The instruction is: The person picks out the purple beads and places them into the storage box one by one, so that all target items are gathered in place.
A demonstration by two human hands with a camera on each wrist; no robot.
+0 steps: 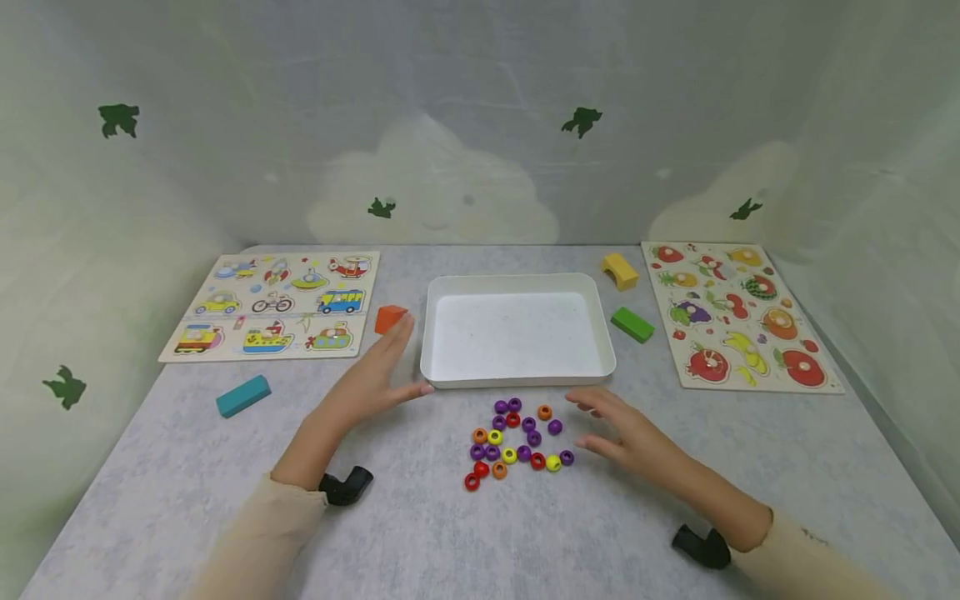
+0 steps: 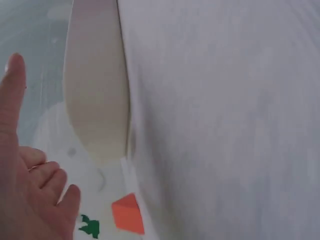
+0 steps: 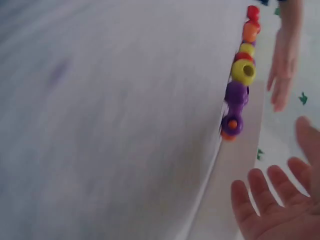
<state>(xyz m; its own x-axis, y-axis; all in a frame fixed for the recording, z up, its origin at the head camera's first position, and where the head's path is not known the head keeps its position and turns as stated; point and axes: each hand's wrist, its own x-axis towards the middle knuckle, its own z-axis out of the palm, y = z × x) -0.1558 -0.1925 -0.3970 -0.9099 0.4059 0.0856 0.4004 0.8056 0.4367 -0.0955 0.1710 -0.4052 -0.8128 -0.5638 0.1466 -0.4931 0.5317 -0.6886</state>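
Note:
Several purple, red, orange and yellow beads (image 1: pixel 522 454) lie loose in a cluster on the table, in front of a shallow white tray (image 1: pixel 517 383) whose inside holds nothing. At the tray's left, my left hand (image 1: pixel 367 383) hovers with fingers extended and thumb spread towards the tray's near corner. Nothing is in its grasp; its fingertips overlap an orange block (image 1: pixel 387 318) in the head view, while the left wrist view shows that block (image 2: pixel 128 214) apart from the hand. My right hand (image 1: pixel 630 433), fingers loosely bent and holding nothing, is just right of the beads (image 3: pixel 243 72).
A vehicle puzzle board (image 1: pixel 300 325) lies at the back left, and a fruit puzzle board (image 1: pixel 738 333) at the back right. A teal block (image 1: pixel 243 397) sits at left. Right of the tray are a green block (image 1: pixel 632 325) and a yellow arch block (image 1: pixel 621 272).

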